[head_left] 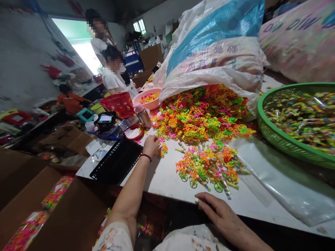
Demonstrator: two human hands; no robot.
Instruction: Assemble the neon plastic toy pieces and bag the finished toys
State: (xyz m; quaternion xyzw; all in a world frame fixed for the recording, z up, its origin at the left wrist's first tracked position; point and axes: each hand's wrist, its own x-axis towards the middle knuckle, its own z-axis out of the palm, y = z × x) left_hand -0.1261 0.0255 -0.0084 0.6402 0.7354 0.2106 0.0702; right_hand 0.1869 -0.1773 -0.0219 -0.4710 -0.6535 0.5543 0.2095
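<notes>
My left hand (pixel 151 144), with a beaded bracelet on the wrist, reaches over the white table. Its fingers are curled together and partly hidden beside a few small plastic pieces (pixel 164 150); what they hold, if anything, I cannot make out. At the table's front edge my right hand (pixel 218 211) pinches a small patterned tube (pixel 197 200) between thumb and fingers, most of it hidden. Between the hands lies a pile of bright plastic pieces mixed with candy-like tubes (pixel 209 167). Behind it, a larger heap of plastic pieces (pixel 196 118) spills from a woven sack (pixel 217 52).
A green basket (pixel 264 115) of patterned tubes stands at right, near clear plastic bags (pixel 285 181). Left of my left arm are a black tray (pixel 117 160), a metal bottle (pixel 143 116) and a cardboard box (pixel 65 209). Other people (pixel 112 76) are in the background.
</notes>
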